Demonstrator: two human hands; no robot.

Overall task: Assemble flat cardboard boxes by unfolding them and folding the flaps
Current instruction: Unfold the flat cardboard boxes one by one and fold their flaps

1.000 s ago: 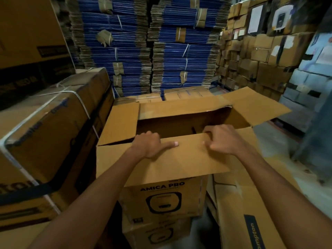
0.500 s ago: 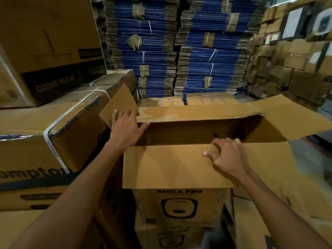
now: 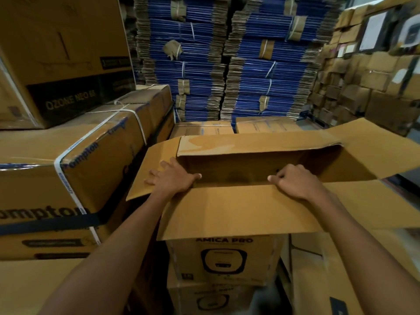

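Open brown corrugated cardboard box (image 3: 250, 165) stands upright on a stack of printed "AMICA PRO" cartons (image 3: 223, 258), with all four top flaps splayed outward. Left hand (image 3: 172, 177) has left the near long flap (image 3: 238, 212). It now lies flat, fingers spread, on the left short flap (image 3: 151, 165), which sits lower and further out than half a second ago. Right hand (image 3: 293, 181) unchanged: fingers curled over the near long flap's edge, gripping it. Reading: box is squared open; the short flap looks next in line, no inward fold made yet. White-strapped brown cartons (image 3: 75, 169) crowd the left side
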